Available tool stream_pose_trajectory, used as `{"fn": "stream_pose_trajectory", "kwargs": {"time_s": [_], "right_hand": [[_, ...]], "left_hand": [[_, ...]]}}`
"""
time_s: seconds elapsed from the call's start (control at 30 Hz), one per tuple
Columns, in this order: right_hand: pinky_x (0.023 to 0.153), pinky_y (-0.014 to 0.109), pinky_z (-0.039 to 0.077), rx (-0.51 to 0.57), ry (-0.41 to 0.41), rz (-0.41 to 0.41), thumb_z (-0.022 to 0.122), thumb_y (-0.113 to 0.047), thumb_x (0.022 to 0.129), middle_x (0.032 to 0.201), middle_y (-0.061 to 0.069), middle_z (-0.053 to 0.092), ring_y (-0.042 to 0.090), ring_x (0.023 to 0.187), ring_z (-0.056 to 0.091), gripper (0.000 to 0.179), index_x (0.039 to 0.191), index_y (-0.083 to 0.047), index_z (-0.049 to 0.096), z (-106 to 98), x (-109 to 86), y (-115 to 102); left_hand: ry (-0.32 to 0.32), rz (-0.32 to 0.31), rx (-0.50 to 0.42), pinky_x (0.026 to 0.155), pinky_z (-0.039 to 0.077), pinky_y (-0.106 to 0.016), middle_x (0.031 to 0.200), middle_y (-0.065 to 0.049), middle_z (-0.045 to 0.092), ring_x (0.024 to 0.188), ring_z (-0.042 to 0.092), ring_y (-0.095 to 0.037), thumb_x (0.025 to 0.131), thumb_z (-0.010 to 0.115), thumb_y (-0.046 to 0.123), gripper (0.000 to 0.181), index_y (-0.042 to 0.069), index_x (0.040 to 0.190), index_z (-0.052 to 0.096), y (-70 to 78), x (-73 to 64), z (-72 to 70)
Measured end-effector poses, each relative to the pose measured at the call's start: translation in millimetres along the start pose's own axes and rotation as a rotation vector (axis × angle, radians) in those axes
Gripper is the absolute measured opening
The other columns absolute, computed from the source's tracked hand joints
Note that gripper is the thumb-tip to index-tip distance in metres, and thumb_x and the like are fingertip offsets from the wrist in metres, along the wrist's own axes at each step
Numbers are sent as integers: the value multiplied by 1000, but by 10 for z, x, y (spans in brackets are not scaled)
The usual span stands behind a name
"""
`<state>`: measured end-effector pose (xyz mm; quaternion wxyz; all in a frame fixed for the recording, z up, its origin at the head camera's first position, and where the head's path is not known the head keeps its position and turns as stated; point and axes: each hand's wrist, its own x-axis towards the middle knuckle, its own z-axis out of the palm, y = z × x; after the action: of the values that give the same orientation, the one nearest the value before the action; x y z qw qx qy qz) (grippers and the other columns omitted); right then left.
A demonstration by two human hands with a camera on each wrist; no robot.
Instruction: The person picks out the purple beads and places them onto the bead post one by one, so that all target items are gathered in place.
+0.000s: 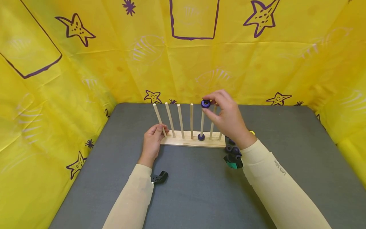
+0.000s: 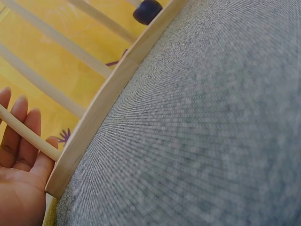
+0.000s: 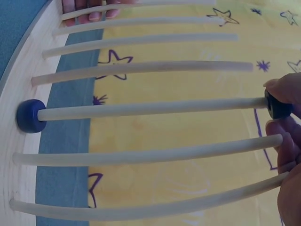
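A wooden peg stand (image 1: pixel 192 143) has several upright pegs on a pale board. One dark blue ring (image 1: pixel 201 137) sits at the foot of the fifth peg from the left. Between thumb and fingers, my right hand (image 1: pixel 228 116) pinches another dark blue ring (image 3: pixel 278 104) at the tip of that same peg; whether the peg has entered its hole I cannot tell. At the board's left end, my left hand (image 1: pixel 152 141) holds the stand around the foot of the leftmost peg (image 2: pixel 28 134), with fingers behind the peg.
Right of the board lie several dark rings (image 1: pixel 228 148), partly hidden by the right forearm. A bit of something yellow (image 1: pixel 252 132) shows behind the right wrist. The grey table (image 1: pixel 183 184) meets a yellow patterned cloth (image 1: pixel 114 73) at the back and sides.
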<state>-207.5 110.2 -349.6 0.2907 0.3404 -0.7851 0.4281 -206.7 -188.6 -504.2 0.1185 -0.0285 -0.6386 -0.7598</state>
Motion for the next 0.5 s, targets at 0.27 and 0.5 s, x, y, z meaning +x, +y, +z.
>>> {"fn": "stream_pose_trajectory", "kwargs": {"time_s": [0.27, 0.5], "right_hand": [[83, 37, 49, -23, 9, -3, 86, 4, 92, 109, 12, 66, 26, 97, 61, 27, 115, 2, 74, 38, 8, 2], [84, 42, 51, -51, 9, -17, 85, 2, 94, 108, 13, 66, 28, 98, 61, 25, 115, 2, 74, 51, 16, -4]], "left_hand": [[2, -3, -12, 95, 58, -37, 102, -15, 71, 98, 70, -23, 114, 61, 24, 44, -20, 113, 66, 1, -1, 5], [0, -2, -14, 96, 58, -37, 101, -12, 71, 98, 70, -24, 114, 62, 24, 42, -18, 113, 67, -7, 6, 2]]}}
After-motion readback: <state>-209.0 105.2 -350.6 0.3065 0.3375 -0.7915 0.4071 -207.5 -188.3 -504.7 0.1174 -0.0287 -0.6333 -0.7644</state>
